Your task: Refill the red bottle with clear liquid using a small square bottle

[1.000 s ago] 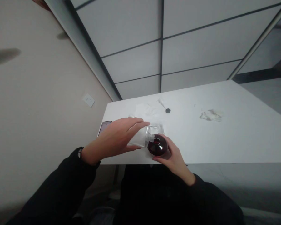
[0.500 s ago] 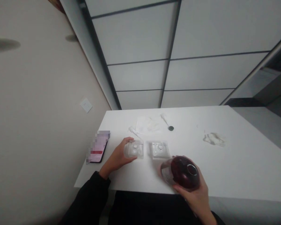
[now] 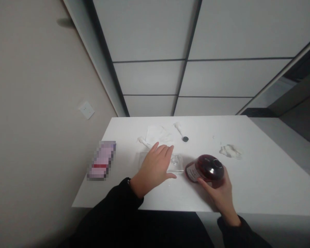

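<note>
My right hand [image 3: 219, 187] is wrapped round a dark red, rounded bottle [image 3: 208, 168] with a pale label, close to the table's front edge. My left hand [image 3: 157, 165] reaches over the clear square containers, fingers stretched out and thumb apart. It partly covers them, and I cannot tell whether it touches either. The right-hand clear container [image 3: 176, 162] shows past the fingertips, just left of the bottle. Of the left-hand clear container [image 3: 142, 158], only an edge shows beside my left hand.
On the white table [image 3: 258, 186], a phone [image 3: 102, 160] lies at the left. Behind the containers are a white sheet [image 3: 157, 133], a white brush-like piece [image 3: 142, 140] and another [image 3: 178, 129] by a dark disc [image 3: 185, 139]. Crumpled tissue [image 3: 229, 151] lies right.
My left hand has let go of the left container and moved right over the containers. My right hand has brought the bottle slightly away from me, and it now looks more upright.
</note>
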### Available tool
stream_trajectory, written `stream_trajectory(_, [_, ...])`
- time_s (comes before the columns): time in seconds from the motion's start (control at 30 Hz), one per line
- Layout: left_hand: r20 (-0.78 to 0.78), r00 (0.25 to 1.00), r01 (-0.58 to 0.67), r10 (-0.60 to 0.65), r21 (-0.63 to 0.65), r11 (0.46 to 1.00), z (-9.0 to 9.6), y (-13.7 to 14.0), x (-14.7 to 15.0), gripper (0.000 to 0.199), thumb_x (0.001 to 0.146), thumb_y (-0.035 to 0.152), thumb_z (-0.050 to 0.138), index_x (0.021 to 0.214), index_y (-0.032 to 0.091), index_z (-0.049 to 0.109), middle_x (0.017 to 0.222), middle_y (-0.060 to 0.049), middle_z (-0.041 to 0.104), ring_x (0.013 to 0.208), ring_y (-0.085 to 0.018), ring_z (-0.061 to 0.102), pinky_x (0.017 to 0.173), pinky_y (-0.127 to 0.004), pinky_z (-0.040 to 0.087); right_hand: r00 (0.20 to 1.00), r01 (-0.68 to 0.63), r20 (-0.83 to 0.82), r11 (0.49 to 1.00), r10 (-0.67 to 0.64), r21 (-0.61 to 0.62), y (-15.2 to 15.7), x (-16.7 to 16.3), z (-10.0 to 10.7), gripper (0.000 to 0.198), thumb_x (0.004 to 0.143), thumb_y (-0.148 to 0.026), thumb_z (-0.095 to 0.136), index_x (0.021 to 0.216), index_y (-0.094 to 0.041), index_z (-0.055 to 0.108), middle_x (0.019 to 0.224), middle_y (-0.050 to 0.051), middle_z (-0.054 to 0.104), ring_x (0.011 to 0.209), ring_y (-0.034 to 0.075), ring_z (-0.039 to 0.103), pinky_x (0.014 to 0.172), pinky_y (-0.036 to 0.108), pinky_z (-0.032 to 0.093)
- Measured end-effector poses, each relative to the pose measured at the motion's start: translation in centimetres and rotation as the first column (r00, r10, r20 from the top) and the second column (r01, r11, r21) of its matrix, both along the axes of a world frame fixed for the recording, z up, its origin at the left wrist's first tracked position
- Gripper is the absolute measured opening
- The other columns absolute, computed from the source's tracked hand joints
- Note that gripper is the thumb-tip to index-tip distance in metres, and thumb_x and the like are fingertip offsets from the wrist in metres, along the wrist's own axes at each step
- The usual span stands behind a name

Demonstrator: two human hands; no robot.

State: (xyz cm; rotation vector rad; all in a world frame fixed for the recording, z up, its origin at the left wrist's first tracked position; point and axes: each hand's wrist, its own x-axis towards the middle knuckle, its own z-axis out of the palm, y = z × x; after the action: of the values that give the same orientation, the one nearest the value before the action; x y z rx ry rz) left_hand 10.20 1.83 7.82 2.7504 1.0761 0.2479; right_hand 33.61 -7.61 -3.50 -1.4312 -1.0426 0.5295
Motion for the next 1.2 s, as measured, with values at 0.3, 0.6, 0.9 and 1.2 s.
stream_trajectory(0.3, [0.166, 0.985, -0.034, 0.046, -0.073, 0.997, 0.6, 0.8, 0.0, 0.067, 0.08, 0.035, 0.092, 0.136, 0.013, 0.061, 0.135, -0.016, 0.072, 0.129, -0.036, 0.068, 0.125, -0.061, 0.041, 0.998, -0.022, -0.052, 0.999, 0.024, 0.037, 0.4, 0.1, 0.7, 0.075, 0.071, -0.047, 0.094, 0.134, -0.023, 0.062, 0.134, 0.015, 0.068, 0.125, 0.036, 0.067, 0.109, 0.058, 0.055])
stream_trajectory(0.6, [0.55, 0.807, -0.028, 0.215, -0.328, 0.944, 3.9, -0.1, -3.6, 0.08, 0.082, 0.023, 0.086, 0.149, 0.022, 0.042, 0.144, -0.014, 0.06, 0.139, -0.03, 0.06, 0.122, -0.055, 0.048, 0.958, -0.277, -0.085, 0.96, 0.274, -0.033, 1.8, -2.1, 2.4, 0.081, 0.074, -0.047, 0.094, 0.142, -0.026, 0.056, 0.142, 0.014, 0.066, 0.129, 0.035, 0.067, 0.114, 0.059, 0.053])
stream_trajectory(0.9, [0.545, 0.798, -0.011, 0.259, -0.417, 0.909, 4.0, 0.6, -5.2, 0.076, 0.081, 0.034, 0.089, 0.146, 0.026, 0.049, 0.151, -0.015, 0.058, 0.14, -0.033, 0.06, 0.102, -0.049, 0.064, 0.9, -0.431, -0.095, 0.901, 0.426, -0.042, 2.3, -3.8, 2.4, 0.084, 0.077, -0.047, 0.093, 0.146, -0.029, 0.049, 0.151, 0.014, 0.06, 0.141, 0.035, 0.06, 0.12, 0.056, 0.049])
stream_trajectory(1.2, [0.395, 0.916, 0.04, 0.074, -0.272, 0.961, 6.2, 1.4, -5.6, 0.068, 0.08, 0.03, 0.088, 0.141, 0.025, 0.058, 0.145, -0.013, 0.066, 0.131, -0.032, 0.067, 0.1, -0.046, 0.064, 0.863, -0.501, -0.081, 0.865, 0.498, -0.021, 2.1, -3.9, 1.8, 0.077, 0.081, -0.048, 0.09, 0.143, -0.027, 0.05, 0.146, 0.015, 0.065, 0.136, 0.034, 0.065, 0.116, 0.057, 0.052])
